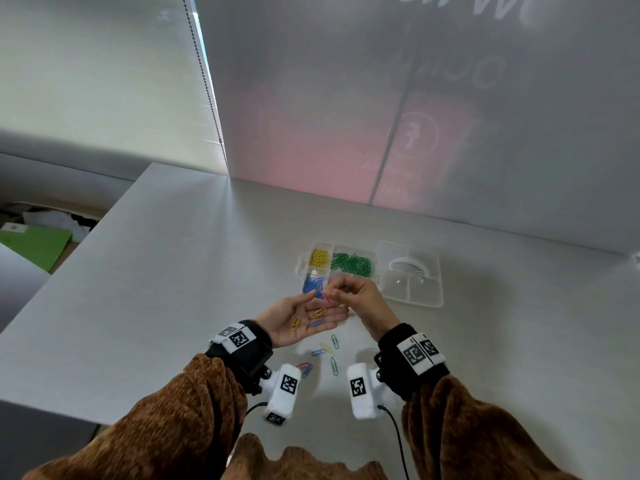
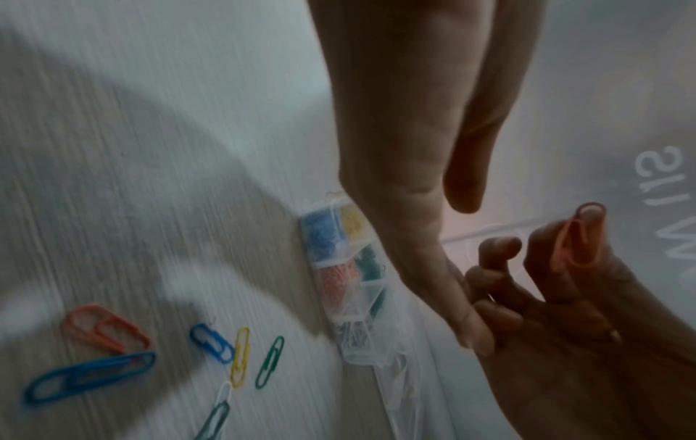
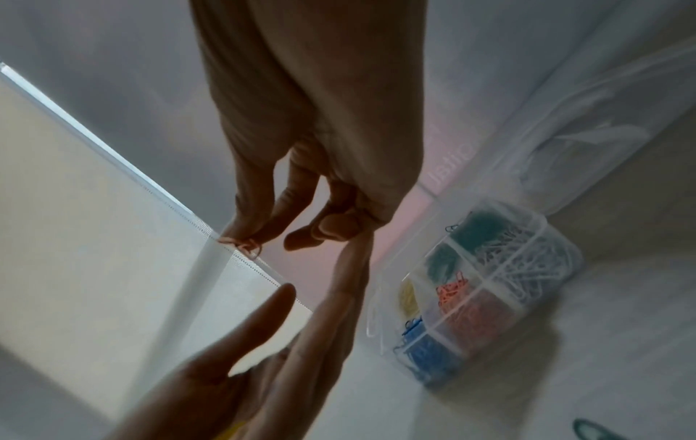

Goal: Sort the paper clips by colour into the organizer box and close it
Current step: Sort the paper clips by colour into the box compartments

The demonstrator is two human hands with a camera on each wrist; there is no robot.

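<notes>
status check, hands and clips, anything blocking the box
Left hand open, palm up, carrying loose clips. Right hand pinches a red clip. Organizer box open, nothing blocking it.

Organizer box (image 1: 408, 299) clear; compartments held yellow clips (image 1: 319, 258), green clips (image 1: 351, 264), blue clips (image 1: 311, 284). Red clip (image 2: 576, 238) in right hand (image 1: 360, 292). Sleeves (image 1: 166, 420) brown; wrist markers (image 1: 240, 339) black-and-white checks at 7 o'clock.

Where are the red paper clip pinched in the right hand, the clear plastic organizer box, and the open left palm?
red paper clip (image 2: 576, 238), left wrist view, mid-loop.
clear plastic organizer box (image 1: 375, 252), head view, far rim.
left hand (image 1: 294, 315), head view, open palm holding clips.
right hand (image 1: 360, 294), head view, back of hand.
</notes>
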